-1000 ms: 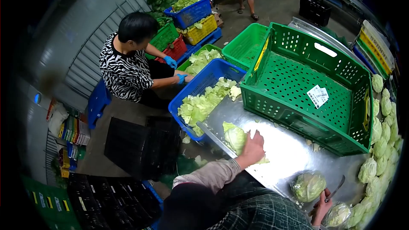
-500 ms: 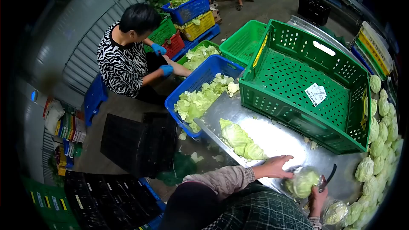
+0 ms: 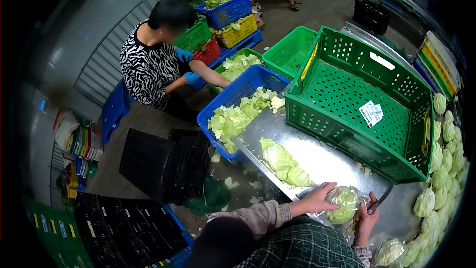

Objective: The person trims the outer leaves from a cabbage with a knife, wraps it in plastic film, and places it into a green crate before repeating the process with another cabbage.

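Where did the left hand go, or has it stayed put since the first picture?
Yes, it moved. The left hand went along the metal table, farther from the blue basket, and now it holds the bagged cabbage.

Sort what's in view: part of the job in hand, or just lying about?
In the job:
wrapped cabbage, left hand on it
knife, in right hand
metal table

Probably lying about:
black crate
green net
leaf scraps on floor
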Demonstrator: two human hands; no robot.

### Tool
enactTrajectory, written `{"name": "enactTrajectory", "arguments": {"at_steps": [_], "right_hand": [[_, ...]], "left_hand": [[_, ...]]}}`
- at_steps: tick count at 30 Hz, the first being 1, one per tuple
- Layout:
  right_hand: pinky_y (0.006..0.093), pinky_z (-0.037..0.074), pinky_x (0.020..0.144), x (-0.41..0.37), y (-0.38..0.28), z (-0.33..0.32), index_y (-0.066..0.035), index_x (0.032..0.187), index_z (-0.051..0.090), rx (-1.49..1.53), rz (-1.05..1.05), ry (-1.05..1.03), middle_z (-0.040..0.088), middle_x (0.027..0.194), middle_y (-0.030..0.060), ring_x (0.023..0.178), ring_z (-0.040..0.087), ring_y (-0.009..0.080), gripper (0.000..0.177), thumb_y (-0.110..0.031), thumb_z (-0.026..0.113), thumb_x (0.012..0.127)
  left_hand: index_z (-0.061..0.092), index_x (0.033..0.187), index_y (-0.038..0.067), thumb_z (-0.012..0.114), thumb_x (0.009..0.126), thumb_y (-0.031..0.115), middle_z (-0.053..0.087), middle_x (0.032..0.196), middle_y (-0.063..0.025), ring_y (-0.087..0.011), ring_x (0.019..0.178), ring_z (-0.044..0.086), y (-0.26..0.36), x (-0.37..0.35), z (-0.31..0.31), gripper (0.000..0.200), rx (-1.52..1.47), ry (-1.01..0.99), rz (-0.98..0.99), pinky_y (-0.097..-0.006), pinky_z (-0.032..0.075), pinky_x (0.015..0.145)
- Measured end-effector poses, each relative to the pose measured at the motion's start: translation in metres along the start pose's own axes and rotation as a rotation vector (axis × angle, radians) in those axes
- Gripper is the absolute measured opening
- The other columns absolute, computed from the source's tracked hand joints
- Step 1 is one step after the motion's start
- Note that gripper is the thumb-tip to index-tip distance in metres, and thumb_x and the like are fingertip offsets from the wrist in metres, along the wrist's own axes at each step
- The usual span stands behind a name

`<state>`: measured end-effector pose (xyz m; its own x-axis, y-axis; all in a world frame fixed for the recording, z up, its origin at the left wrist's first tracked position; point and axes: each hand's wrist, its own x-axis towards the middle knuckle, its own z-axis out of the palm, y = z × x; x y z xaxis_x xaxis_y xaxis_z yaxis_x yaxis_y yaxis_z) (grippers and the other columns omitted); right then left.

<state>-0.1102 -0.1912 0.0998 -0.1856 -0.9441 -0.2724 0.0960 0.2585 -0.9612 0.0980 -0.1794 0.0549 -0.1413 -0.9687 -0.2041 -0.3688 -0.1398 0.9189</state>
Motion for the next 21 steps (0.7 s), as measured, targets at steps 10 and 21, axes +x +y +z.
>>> {"name": "enactTrajectory", "arguments": {"at_steps": [10,21], "right_hand": [[0.0212,0.031,0.038,-0.009,-0.025,-0.004,0.004,0.126,0.047,0.021,0.129,-0.114,0.065,0.09,0.0082,0.043,0.04,0.0055,0.042,-0.002,0.058,0.085],[0.0249,0.036,0.036,-0.001,0.003,-0.014,0.006,0.111,0.054,0.021,0.403,-0.278,0.062,0.072,0.0104,0.04,0.042,0.0094,0.03,-0.001,0.062,0.082]], "left_hand": [[0.06,0.076,0.001,0.07,0.085,0.02,0.056,0.063,-0.0014,-0.0103,0.056,0.05,-0.001,-0.013,-0.011,0.023,-0.328,-0.033,-0.195,-0.0273,0.04,0.051],[0.06,0.084,0.003,0.073,0.084,0.019,0.05,0.065,0.0048,-0.0028,0.057,0.043,0.008,-0.027,-0.07,0.021,-0.222,0.012,0.039,-0.0206,0.035,0.05]]}}
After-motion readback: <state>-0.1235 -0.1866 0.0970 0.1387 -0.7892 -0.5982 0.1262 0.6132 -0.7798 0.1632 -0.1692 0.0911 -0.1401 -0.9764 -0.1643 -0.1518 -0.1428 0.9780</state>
